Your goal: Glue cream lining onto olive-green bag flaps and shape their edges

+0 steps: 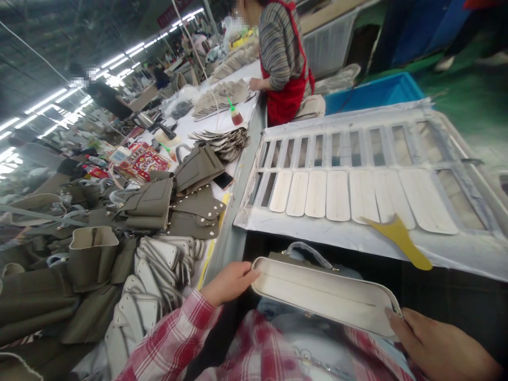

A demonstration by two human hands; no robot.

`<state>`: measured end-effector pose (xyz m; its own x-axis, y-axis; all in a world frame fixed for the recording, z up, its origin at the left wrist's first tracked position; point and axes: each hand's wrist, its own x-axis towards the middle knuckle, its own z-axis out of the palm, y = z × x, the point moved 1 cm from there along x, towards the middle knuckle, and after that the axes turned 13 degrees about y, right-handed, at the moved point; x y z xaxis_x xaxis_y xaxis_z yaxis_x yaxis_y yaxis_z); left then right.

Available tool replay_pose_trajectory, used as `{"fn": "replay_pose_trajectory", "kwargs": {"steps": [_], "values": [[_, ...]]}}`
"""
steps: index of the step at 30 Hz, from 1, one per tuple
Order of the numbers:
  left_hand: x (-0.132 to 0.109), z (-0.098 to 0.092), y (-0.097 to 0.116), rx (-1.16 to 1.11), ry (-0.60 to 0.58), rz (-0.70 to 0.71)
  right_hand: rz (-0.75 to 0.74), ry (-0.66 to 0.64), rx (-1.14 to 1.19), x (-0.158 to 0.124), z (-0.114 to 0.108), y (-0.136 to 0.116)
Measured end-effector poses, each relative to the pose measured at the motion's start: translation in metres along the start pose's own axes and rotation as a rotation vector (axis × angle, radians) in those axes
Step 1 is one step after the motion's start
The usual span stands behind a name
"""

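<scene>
A handbag's long cream base panel (321, 291) faces me above my lap, with rounded ends and a line along its middle. My left hand (234, 280) pinches its left end, thumb on top. At the opposite end, my right hand (432, 338) grips the corner with the thumb on the panel's face. Just beyond the panel, a dark olive strip and a plastic-wrapped handle (307, 251) show; the rest of the bag is hidden. Several matching cream panels (338, 194) lie in a row on a slotted white rack (444, 119), and a yellow notched spreader (400, 238) rests over its front edge.
To the left, olive bag bodies (95, 264) and stacked pale pieces (146, 286) crowd the table. A red patterned box (145, 161), a green-tipped bottle (235, 114) and a phone (223, 180) sit farther back. A co-worker in a red apron (289, 69) is beyond the rack, near a blue bin (373, 92).
</scene>
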<state>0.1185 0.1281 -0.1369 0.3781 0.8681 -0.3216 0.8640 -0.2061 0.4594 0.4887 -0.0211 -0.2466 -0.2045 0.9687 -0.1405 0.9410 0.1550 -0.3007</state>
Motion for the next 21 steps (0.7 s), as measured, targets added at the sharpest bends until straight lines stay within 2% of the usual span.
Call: {"fn": "replay_pose_trajectory", "kwargs": {"steps": [3, 6, 11, 16, 21], "values": [[0.000, -0.002, 0.012, 0.287, 0.054, 0.039, -0.050, -0.101, -0.038, 0.000, 0.002, 0.002], [0.002, -0.003, 0.014, 0.340, 0.017, 0.067, -0.068, -0.104, -0.038, -0.001, 0.003, 0.003], [0.007, -0.003, 0.007, 0.208, -0.016, 0.070, -0.137, -0.061, -0.188, -0.002, 0.003, -0.001], [0.007, -0.001, -0.003, 0.069, -0.021, 0.038, -0.156, -0.029, -0.221, -0.001, 0.001, -0.002], [0.002, -0.001, -0.015, -0.251, -0.204, -0.078, -0.114, -0.009, -0.026, -0.003, -0.001, 0.002]]}}
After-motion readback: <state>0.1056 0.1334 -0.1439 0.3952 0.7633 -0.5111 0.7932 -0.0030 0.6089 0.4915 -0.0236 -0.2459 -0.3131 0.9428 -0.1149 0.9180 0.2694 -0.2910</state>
